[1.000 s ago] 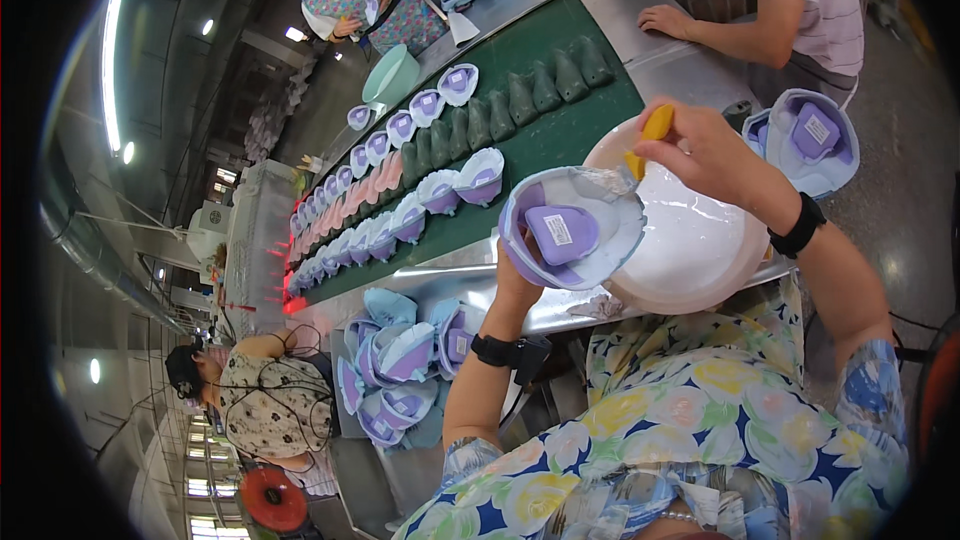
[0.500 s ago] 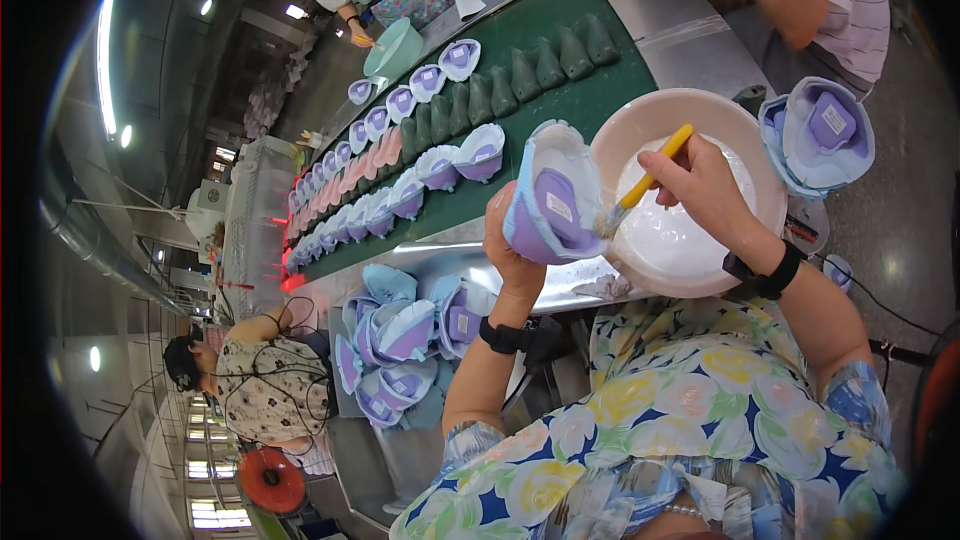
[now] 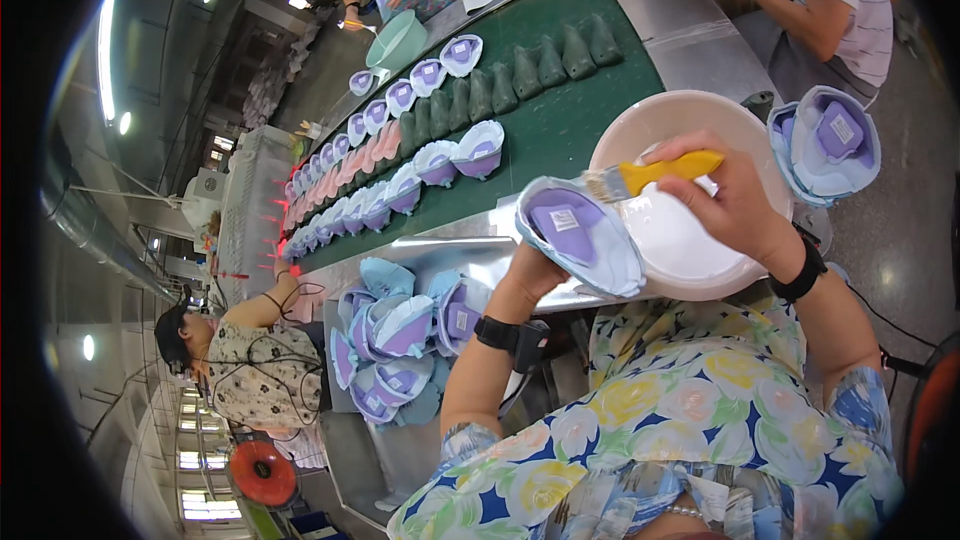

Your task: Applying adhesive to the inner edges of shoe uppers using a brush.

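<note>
Brush (image 3: 655, 178) sat clamped in the right hand (image 3: 728, 198), a lilac-and-blue cupped piece (image 3: 578, 232) in the left hand (image 3: 535, 272).
Bristles (image 3: 605, 184) met its rim at one o'clock; basin (image 3: 640, 125) stood toward two, similar piled pieces (image 3: 402, 328) toward eight, green belt (image 3: 545, 135) toward eleven.

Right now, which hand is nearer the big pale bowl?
Right. The right hand is over the bowl with a brush; the left hand is beyond its left rim.
</note>
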`<state>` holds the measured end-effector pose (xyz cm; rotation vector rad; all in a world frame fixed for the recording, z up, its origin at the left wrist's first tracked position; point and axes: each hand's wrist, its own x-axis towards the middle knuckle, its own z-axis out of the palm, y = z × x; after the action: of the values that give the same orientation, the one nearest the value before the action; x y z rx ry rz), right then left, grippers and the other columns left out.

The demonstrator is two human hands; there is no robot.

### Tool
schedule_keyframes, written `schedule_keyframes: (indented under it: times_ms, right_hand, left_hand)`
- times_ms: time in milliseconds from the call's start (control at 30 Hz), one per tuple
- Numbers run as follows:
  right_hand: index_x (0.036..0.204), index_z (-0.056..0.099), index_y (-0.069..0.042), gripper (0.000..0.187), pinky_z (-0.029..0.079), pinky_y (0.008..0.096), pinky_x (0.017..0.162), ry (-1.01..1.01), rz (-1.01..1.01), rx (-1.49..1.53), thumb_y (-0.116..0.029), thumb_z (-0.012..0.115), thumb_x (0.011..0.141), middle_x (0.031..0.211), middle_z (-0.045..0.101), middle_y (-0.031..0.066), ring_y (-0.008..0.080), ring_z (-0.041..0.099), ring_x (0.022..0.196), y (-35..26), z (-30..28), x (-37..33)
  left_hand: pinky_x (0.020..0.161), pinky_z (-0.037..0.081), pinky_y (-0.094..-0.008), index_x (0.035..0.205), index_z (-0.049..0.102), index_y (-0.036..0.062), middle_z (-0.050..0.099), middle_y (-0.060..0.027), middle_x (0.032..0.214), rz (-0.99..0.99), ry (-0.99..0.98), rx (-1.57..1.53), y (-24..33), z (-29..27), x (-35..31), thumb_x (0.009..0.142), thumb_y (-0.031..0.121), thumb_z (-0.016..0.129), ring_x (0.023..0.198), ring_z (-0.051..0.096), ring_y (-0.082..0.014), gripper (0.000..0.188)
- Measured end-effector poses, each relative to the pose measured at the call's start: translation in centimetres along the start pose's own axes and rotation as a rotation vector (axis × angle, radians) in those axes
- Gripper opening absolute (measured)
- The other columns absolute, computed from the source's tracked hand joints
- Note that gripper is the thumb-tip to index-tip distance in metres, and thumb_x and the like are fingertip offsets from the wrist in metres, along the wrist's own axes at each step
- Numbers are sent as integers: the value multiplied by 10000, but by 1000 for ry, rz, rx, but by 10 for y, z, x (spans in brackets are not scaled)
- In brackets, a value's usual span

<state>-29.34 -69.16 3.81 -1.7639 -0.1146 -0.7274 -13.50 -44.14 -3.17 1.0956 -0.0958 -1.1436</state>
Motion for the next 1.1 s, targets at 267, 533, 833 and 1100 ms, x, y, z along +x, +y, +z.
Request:
schedule_keyframes:
  times_ms: [267,533,833,1100]
  right_hand:
    - [1075,609,-56,211,526,388,775,-180,-171,-240,-168,710,926,986,677,168,348,658,900,-6,13,29]
    - [1026,657,-28,159,506,365,704,-241,212,-218,-154,682,932,830,678,161,313,668,767,2,-23,12]
    - [1112,655,-76,212,511,412,829,-292,-210,-286,-118,698,908,1031,685,127,338,642,955,1,-13,13]
    - [1112,628,-42,193,513,355,872,-122,118,-220,-68,684,929,1075,695,126,301,667,992,-6,-45,-10]
  left_hand:
    - [955,589,-384,1366,540,83,645,-95,1280,-105,-184,-134,-7,41,-5,1031,330,569,1124,676,-209,417]
    - [1025,539,-418,1402,517,109,596,-86,1348,251,-23,105,7,26,-8,1023,325,571,1225,613,-239,439]
    - [1054,515,-406,1440,467,71,555,-110,1403,414,-52,378,13,35,-8,982,256,639,1261,579,-216,523]
    - [794,573,-336,1306,500,84,624,-86,1157,489,268,5,19,-23,1,1024,234,524,975,645,-207,320]
